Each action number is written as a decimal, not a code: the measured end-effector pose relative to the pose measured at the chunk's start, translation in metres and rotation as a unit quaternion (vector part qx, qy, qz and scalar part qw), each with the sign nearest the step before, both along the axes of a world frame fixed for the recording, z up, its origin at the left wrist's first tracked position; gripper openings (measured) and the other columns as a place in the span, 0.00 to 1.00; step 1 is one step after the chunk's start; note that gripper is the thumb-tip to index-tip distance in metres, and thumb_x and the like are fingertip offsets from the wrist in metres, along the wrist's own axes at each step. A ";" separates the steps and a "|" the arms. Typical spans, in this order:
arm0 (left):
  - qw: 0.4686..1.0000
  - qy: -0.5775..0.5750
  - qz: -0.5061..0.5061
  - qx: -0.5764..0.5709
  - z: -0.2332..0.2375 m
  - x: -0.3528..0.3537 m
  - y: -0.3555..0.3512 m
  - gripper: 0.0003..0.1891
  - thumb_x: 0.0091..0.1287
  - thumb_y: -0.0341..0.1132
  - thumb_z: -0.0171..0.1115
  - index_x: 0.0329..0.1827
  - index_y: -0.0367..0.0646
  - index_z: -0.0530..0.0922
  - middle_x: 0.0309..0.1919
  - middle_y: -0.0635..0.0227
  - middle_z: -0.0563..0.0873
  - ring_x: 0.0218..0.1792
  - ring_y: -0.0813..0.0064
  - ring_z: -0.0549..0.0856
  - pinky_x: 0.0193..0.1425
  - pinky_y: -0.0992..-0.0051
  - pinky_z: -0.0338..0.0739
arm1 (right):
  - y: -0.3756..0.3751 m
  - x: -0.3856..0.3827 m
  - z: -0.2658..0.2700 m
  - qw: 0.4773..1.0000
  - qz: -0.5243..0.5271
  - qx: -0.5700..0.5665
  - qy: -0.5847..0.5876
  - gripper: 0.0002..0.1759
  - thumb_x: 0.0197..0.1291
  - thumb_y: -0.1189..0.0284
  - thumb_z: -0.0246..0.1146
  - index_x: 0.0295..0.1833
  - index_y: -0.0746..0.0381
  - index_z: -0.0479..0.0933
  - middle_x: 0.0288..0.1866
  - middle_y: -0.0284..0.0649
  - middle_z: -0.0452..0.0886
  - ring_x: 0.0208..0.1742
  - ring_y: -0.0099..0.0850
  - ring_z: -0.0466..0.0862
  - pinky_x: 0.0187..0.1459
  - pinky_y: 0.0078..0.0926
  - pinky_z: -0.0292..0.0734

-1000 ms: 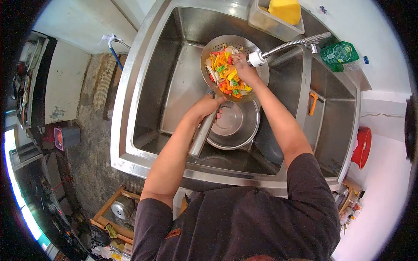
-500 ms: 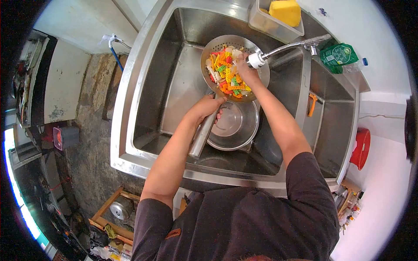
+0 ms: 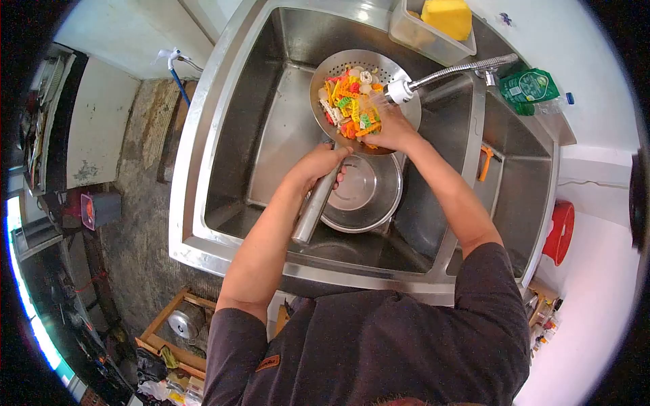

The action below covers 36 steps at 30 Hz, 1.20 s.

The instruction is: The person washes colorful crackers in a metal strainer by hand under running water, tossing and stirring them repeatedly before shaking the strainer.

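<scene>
My left hand (image 3: 323, 166) is wrapped round the top of the tubular metal handle (image 3: 313, 216) of a perforated strainer (image 3: 328, 70), with the thumb along the rim. Brightly coloured crinkled and wheel-shaped pieces (image 3: 350, 101), in red, orange, yellow, green and white, fill the strainer's middle. At their right side is my right hand (image 3: 393, 128), its fingers in among them and mostly hidden. The white tap head (image 3: 398, 92) is just above this hand, with water running onto the pieces. Below the strainer, a round metal pot (image 3: 359, 193) sits in the sink.
The steel sink (image 3: 277, 135) has a narrower basin on the right, where an orange-handled tool (image 3: 485, 163) lies. A plastic tub (image 3: 426, 40) with a yellow sponge (image 3: 447, 19) stands on the back edge. A green detergent pouch (image 3: 531, 88) is behind the flexible tap (image 3: 467, 66).
My right hand has moved down and toward me, from the upper right of the pieces to their lower right edge. My left hand keeps hold of the handle, and the strainer stays nearly in place.
</scene>
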<state>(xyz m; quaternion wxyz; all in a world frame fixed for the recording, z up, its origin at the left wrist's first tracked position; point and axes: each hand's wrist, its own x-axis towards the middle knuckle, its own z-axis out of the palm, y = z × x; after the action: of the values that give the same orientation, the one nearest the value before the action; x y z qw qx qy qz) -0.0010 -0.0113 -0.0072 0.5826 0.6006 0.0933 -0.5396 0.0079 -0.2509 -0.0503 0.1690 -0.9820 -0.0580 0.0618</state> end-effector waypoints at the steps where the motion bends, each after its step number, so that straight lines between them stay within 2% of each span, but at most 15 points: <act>1: 1.000 0.004 -0.005 -0.005 0.001 -0.001 0.000 0.18 0.72 0.46 0.61 0.51 0.41 0.70 0.25 0.71 0.78 0.18 0.79 0.77 0.19 0.75 0.74 | 0.003 -0.001 -0.006 0.992 0.018 -0.023 -0.121 0.56 0.47 0.54 0.74 0.79 0.56 0.53 0.67 0.64 0.72 0.67 0.57 0.74 0.70 0.43 0.68; 4: 1.000 0.003 -0.009 -0.002 0.006 -0.002 0.000 0.19 0.73 0.47 0.60 0.52 0.41 0.70 0.25 0.71 0.78 0.18 0.79 0.77 0.19 0.75 0.74 | 0.002 0.007 0.002 0.993 -0.084 -0.021 0.075 0.48 0.48 0.60 0.73 0.75 0.58 0.62 0.64 0.61 0.75 0.65 0.52 0.76 0.67 0.43 0.70; 7: 1.000 0.000 -0.012 -0.003 0.003 -0.002 -0.002 0.18 0.73 0.45 0.60 0.53 0.41 0.70 0.26 0.70 0.78 0.19 0.79 0.77 0.20 0.74 0.74 | -0.046 0.034 -0.091 0.992 -0.109 0.018 -0.057 0.34 0.53 0.65 0.68 0.68 0.57 0.71 0.61 0.59 0.78 0.61 0.51 0.80 0.62 0.43 0.76; 8: 1.000 0.002 -0.014 -0.007 0.002 -0.002 -0.001 0.17 0.73 0.44 0.59 0.53 0.41 0.71 0.27 0.70 0.78 0.20 0.79 0.78 0.20 0.73 0.75 | -0.043 0.033 -0.074 0.992 -0.108 0.019 -0.057 0.34 0.53 0.65 0.68 0.68 0.57 0.71 0.61 0.59 0.78 0.61 0.51 0.80 0.62 0.43 0.76; 10: 1.000 0.004 -0.013 -0.005 0.006 -0.002 -0.001 0.18 0.73 0.45 0.60 0.54 0.41 0.70 0.26 0.70 0.78 0.19 0.80 0.77 0.20 0.74 0.74 | -0.029 0.031 -0.020 0.942 -0.221 0.253 -0.032 0.28 0.56 0.62 0.66 0.62 0.60 0.76 0.58 0.56 0.81 0.59 0.50 0.81 0.63 0.42 0.76; 13: 1.000 0.007 -0.008 -0.006 0.005 -0.003 -0.002 0.19 0.73 0.46 0.60 0.54 0.41 0.70 0.25 0.71 0.78 0.18 0.81 0.76 0.19 0.76 0.73 | -0.032 0.030 -0.005 0.979 -0.155 0.132 0.031 0.28 0.57 0.58 0.67 0.60 0.61 0.77 0.53 0.54 0.84 0.56 0.46 0.84 0.60 0.41 0.78; 15: 1.000 0.005 -0.002 -0.004 0.005 -0.002 0.000 0.18 0.73 0.46 0.60 0.53 0.41 0.70 0.25 0.71 0.78 0.18 0.81 0.76 0.19 0.75 0.73 | -0.025 0.016 0.020 0.991 -0.101 0.071 0.053 0.35 0.54 0.54 0.69 0.65 0.59 0.74 0.62 0.55 0.79 0.64 0.49 0.79 0.66 0.43 0.72; 17: 1.000 -0.001 -0.013 -0.010 0.003 -0.002 0.000 0.18 0.73 0.46 0.60 0.53 0.41 0.70 0.25 0.71 0.79 0.18 0.80 0.77 0.18 0.75 0.73 | -0.003 0.001 0.046 0.995 0.022 -0.088 0.051 0.47 0.53 0.43 0.68 0.72 0.61 0.66 0.64 0.60 0.76 0.65 0.53 0.75 0.69 0.44 0.68; 18: 1.000 -0.001 -0.014 -0.011 0.002 -0.003 0.000 0.18 0.73 0.46 0.60 0.53 0.41 0.70 0.25 0.71 0.79 0.18 0.80 0.77 0.18 0.75 0.73 | 0.004 -0.002 0.043 0.988 -0.027 -0.101 0.116 0.54 0.50 0.47 0.71 0.77 0.62 0.57 0.64 0.66 0.73 0.67 0.58 0.72 0.71 0.44 0.64; 21: 1.000 -0.010 -0.006 -0.014 0.001 -0.003 -0.001 0.18 0.72 0.46 0.61 0.52 0.41 0.70 0.25 0.70 0.79 0.17 0.80 0.77 0.18 0.74 0.73 | 0.015 -0.012 -0.002 0.994 -0.084 -0.015 -0.075 0.54 0.49 0.54 0.72 0.78 0.63 0.56 0.61 0.67 0.74 0.66 0.59 0.72 0.71 0.45 0.65; 23: 1.000 -0.015 -0.013 0.002 0.001 -0.002 -0.001 0.18 0.72 0.46 0.61 0.51 0.41 0.70 0.25 0.70 0.79 0.17 0.80 0.77 0.18 0.75 0.74 | 0.009 -0.007 -0.006 0.993 -0.104 0.053 0.004 0.54 0.49 0.61 0.72 0.79 0.59 0.52 0.67 0.66 0.68 0.70 0.57 0.69 0.69 0.46 0.67; 29: 1.000 -0.004 -0.006 0.004 0.001 -0.002 -0.001 0.17 0.72 0.46 0.61 0.52 0.42 0.71 0.25 0.70 0.78 0.17 0.80 0.76 0.19 0.74 0.74 | -0.009 0.011 0.009 0.982 -0.107 0.113 0.102 0.32 0.56 0.64 0.67 0.67 0.57 0.73 0.57 0.55 0.81 0.58 0.54 0.80 0.62 0.44 0.74; 31: 1.000 0.000 -0.004 -0.001 0.001 -0.003 -0.001 0.17 0.72 0.46 0.61 0.52 0.42 0.71 0.25 0.70 0.78 0.17 0.79 0.76 0.19 0.74 0.74 | -0.015 0.016 -0.003 0.995 -0.074 0.058 -0.022 0.27 0.57 0.63 0.66 0.63 0.56 0.76 0.59 0.49 0.81 0.59 0.53 0.79 0.62 0.44 0.74; 35: 1.000 -0.007 -0.007 -0.009 0.001 -0.002 -0.001 0.18 0.73 0.45 0.60 0.52 0.40 0.70 0.25 0.70 0.78 0.17 0.79 0.77 0.19 0.74 0.74 | -0.020 0.033 -0.006 0.977 -0.190 0.091 0.030 0.26 0.58 0.61 0.66 0.63 0.54 0.76 0.58 0.47 0.82 0.57 0.50 0.80 0.61 0.43 0.75; 36: 1.000 -0.008 -0.006 -0.008 -0.001 -0.002 -0.001 0.18 0.73 0.45 0.60 0.52 0.40 0.70 0.25 0.70 0.78 0.17 0.79 0.77 0.19 0.74 0.74 | -0.025 0.036 -0.013 0.976 -0.156 0.135 -0.073 0.26 0.59 0.60 0.65 0.63 0.53 0.77 0.58 0.46 0.81 0.58 0.48 0.80 0.61 0.43 0.74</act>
<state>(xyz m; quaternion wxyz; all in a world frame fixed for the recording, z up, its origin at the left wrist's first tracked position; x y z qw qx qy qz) -0.0034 -0.0120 -0.0080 0.5848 0.6004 0.0806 -0.5395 0.0441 -0.2760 -0.0630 0.3033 -0.9488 0.0758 -0.0455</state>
